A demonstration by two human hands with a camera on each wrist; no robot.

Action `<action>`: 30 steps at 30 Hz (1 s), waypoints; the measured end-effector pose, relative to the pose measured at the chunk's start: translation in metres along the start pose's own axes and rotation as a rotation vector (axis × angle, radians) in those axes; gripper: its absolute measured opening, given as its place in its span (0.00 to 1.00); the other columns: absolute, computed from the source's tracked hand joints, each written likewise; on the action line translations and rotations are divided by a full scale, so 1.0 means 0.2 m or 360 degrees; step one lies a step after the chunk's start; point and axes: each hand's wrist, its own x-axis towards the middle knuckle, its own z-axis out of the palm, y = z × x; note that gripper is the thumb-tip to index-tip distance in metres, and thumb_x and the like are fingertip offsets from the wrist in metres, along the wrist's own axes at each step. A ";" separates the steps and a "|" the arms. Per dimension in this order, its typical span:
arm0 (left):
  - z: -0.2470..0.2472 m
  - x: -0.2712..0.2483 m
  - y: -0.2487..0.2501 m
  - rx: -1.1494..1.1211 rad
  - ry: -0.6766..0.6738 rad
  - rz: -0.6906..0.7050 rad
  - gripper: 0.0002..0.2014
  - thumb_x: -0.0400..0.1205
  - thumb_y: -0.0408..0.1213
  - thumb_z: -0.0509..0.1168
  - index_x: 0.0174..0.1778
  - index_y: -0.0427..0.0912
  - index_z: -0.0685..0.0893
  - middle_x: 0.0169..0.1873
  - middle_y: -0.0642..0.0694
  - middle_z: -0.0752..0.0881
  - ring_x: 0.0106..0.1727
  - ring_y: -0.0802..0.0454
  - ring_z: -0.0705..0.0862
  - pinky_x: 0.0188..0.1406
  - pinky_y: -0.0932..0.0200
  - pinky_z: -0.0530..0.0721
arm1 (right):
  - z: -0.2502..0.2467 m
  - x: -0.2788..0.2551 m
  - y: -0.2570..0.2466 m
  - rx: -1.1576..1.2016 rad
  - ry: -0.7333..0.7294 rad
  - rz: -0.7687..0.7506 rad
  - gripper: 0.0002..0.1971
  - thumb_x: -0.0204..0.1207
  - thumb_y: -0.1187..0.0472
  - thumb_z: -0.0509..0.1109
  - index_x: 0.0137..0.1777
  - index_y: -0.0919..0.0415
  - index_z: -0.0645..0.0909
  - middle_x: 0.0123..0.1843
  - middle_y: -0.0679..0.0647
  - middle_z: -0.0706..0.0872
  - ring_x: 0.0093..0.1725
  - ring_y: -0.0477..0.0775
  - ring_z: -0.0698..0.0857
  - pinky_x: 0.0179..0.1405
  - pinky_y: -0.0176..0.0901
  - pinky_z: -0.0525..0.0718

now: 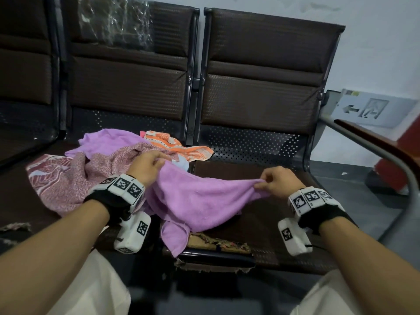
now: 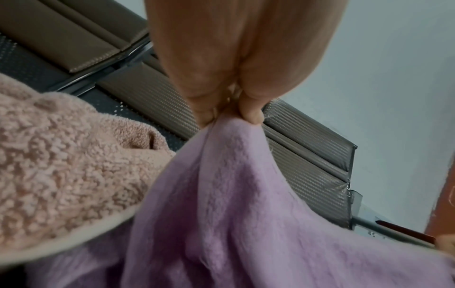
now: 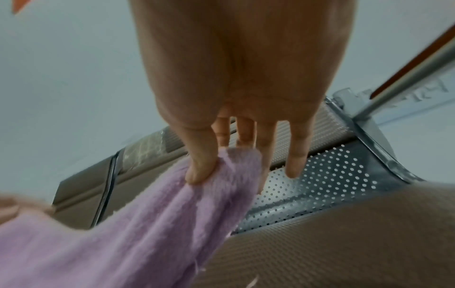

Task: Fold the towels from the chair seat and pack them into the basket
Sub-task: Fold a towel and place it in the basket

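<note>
1. On the far left of the chair seat (image 1: 261, 176) sits the pile of towels you have not folded yet. A pink speckled towel (image 1: 68, 178) lies in front, a second purple towel (image 1: 106, 138) lies behind it, and an orange patterned towel (image 1: 181, 146) lies at the back. They overlap each other in a loose heap.
2. Your left hand (image 1: 146, 165) pinches one top corner of the purple towel (image 1: 200, 201). The left wrist view shows the thumb and fingers (image 2: 251, 113) squeezed together on the cloth.
3. The purple towel hangs between your two hands. Its top edge is pulled fairly tight, its middle sags, and its lower end droops over the front edge of the seat.
4. Your right hand (image 1: 278, 181) pinches the other top corner with the thumb (image 3: 199, 169) and first fingers. The other fingers stick out straight and hold nothing.
5. You look to be at the start of the first fold: the towel is being opened out and is not folded yet.
6. Next, you will likely need to lay it flat on the bare part of the seat, or bring the two corners together so the edges match.
7. No basket shows in any view, so I cannot tell what is in it.
</note>
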 end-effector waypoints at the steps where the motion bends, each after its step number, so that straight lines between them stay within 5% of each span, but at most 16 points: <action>1: -0.01 -0.02 0.02 -0.0011 0.0014 0.0043 0.12 0.83 0.29 0.61 0.59 0.39 0.85 0.59 0.42 0.86 0.62 0.46 0.81 0.65 0.56 0.73 | -0.01 -0.01 0.00 0.0119 0.0093 -0.0015 0.08 0.71 0.55 0.77 0.34 0.53 0.82 0.33 0.49 0.84 0.38 0.48 0.81 0.32 0.37 0.74; 5: -0.06 -0.06 0.09 -0.0292 0.0147 0.0011 0.14 0.79 0.26 0.65 0.60 0.39 0.87 0.59 0.44 0.86 0.57 0.54 0.79 0.60 0.66 0.71 | -0.11 -0.02 -0.04 0.0575 0.0559 0.0031 0.04 0.74 0.60 0.73 0.38 0.56 0.83 0.36 0.54 0.86 0.40 0.52 0.81 0.43 0.44 0.78; 9: -0.12 -0.03 0.21 -0.0308 0.0185 0.0156 0.12 0.78 0.24 0.66 0.54 0.35 0.88 0.52 0.40 0.89 0.53 0.55 0.83 0.57 0.66 0.76 | -0.24 -0.01 -0.10 0.0917 0.0938 0.0108 0.06 0.74 0.62 0.70 0.36 0.54 0.81 0.32 0.47 0.83 0.38 0.49 0.81 0.39 0.40 0.77; 11: -0.18 -0.01 0.27 -0.0471 0.0349 0.0155 0.10 0.76 0.23 0.66 0.47 0.38 0.90 0.39 0.40 0.90 0.39 0.59 0.85 0.40 0.67 0.83 | -0.33 -0.03 -0.14 0.1066 0.1048 0.0115 0.04 0.74 0.62 0.70 0.38 0.54 0.82 0.33 0.48 0.83 0.38 0.49 0.80 0.40 0.40 0.77; 13: -0.26 0.01 0.34 -0.0637 0.0555 0.0094 0.09 0.75 0.25 0.67 0.44 0.41 0.90 0.31 0.48 0.87 0.29 0.62 0.80 0.27 0.71 0.78 | -0.43 -0.06 -0.18 0.1116 0.1145 0.0113 0.03 0.73 0.62 0.71 0.40 0.54 0.83 0.35 0.49 0.84 0.39 0.50 0.81 0.40 0.38 0.76; 16: -0.42 0.05 0.44 -0.0645 0.0738 0.0175 0.09 0.75 0.26 0.68 0.47 0.39 0.91 0.34 0.48 0.88 0.26 0.70 0.80 0.31 0.77 0.77 | -0.60 -0.11 -0.24 0.0997 0.1280 0.0068 0.02 0.73 0.59 0.74 0.42 0.53 0.83 0.39 0.51 0.85 0.42 0.50 0.82 0.44 0.37 0.78; 18: -0.52 0.08 0.53 -0.0600 0.0812 0.0270 0.10 0.75 0.26 0.67 0.48 0.40 0.90 0.36 0.47 0.88 0.27 0.72 0.80 0.35 0.74 0.77 | -0.72 -0.14 -0.29 0.0911 0.1401 -0.0014 0.03 0.73 0.60 0.74 0.42 0.53 0.83 0.39 0.50 0.84 0.40 0.48 0.81 0.41 0.28 0.75; 21: -0.63 0.11 0.65 -0.0598 0.0883 0.0376 0.11 0.76 0.25 0.66 0.48 0.40 0.90 0.39 0.45 0.88 0.39 0.59 0.82 0.45 0.64 0.79 | -0.88 -0.14 -0.35 0.0918 0.1636 -0.0144 0.02 0.73 0.64 0.74 0.45 0.60 0.86 0.38 0.50 0.83 0.39 0.46 0.79 0.30 0.11 0.67; 25: -0.65 0.14 0.69 -0.0469 0.0884 0.0364 0.12 0.76 0.26 0.65 0.48 0.41 0.91 0.41 0.45 0.89 0.44 0.53 0.83 0.50 0.62 0.79 | -0.90 -0.08 -0.32 0.0915 0.1604 -0.0087 0.04 0.75 0.65 0.71 0.47 0.63 0.87 0.38 0.52 0.83 0.41 0.47 0.80 0.33 0.14 0.67; 30: -0.47 0.17 0.54 -0.0477 0.0770 0.0200 0.13 0.77 0.24 0.62 0.49 0.38 0.90 0.46 0.40 0.90 0.45 0.53 0.82 0.44 0.66 0.77 | -0.73 0.03 -0.17 0.1060 0.1238 -0.0031 0.03 0.73 0.61 0.73 0.41 0.53 0.86 0.41 0.53 0.88 0.44 0.48 0.82 0.51 0.42 0.79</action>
